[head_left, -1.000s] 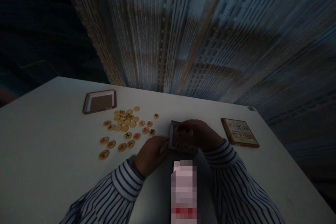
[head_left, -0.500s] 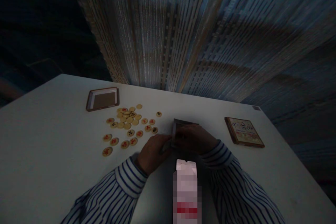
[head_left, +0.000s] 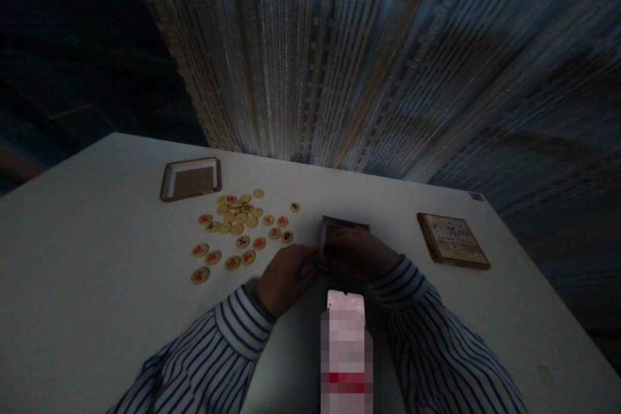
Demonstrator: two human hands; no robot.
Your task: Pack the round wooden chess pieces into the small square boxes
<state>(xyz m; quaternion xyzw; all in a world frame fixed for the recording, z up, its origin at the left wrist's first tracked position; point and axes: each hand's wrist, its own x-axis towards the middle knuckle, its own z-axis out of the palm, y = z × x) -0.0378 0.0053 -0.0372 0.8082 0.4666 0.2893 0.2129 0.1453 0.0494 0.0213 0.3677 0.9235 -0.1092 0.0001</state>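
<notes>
In the head view my left hand (head_left: 287,279) grips the near left edge of a small dark open box (head_left: 345,222). The fingers of my right hand (head_left: 361,253) are bent down together into the box; whatever lies between them is hidden in shadow. To the left of the box several round wooden Chinese chess pieces (head_left: 237,218) lie loose, some heaped and some spread out. Red or black characters show on part of them, while others look blank.
An open shallow box half with a brown rim (head_left: 191,180) lies at the back left. A printed box lid (head_left: 455,239) rests on the right. A lit phone (head_left: 346,301), mostly blurred out, is between my forearms. Strip curtains (head_left: 291,77) hang behind the white table (head_left: 97,233).
The view has shifted slightly, so the things on the table appear a little higher. Both hands stay at the box, with only slight movement of the right fingers inside it.
</notes>
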